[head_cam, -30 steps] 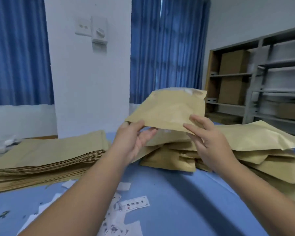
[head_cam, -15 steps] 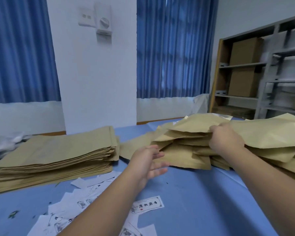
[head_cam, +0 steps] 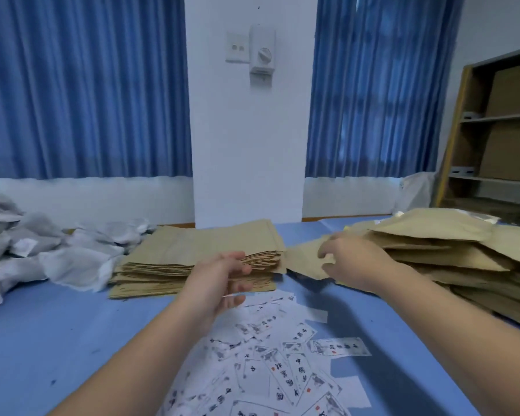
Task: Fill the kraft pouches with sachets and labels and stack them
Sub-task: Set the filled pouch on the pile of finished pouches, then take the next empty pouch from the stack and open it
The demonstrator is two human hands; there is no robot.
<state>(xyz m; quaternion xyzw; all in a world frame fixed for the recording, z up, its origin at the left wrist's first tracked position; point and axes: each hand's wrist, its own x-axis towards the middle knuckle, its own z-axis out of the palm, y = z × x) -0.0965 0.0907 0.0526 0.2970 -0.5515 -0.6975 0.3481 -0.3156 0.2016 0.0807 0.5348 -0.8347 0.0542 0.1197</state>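
A blue table (head_cam: 42,340) fills the foreground. Behind it, blue curtains (head_cam: 84,85) hang on both sides of a white pillar (head_cam: 246,151), which carries a switch plate (head_cam: 237,47) just beside a dial box (head_cam: 263,52). At the far right, a shelf (head_cam: 454,145) holds cardboard boxes (head_cam: 514,91).

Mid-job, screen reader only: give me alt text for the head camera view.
Two hands over a blue table: the left hand hovers, loosely curled, before a stack of flat kraft pouches; the right hand is at the edge of a puffy filled-pouch pile. White sachets heap left; printed labels lie scattered nearest.
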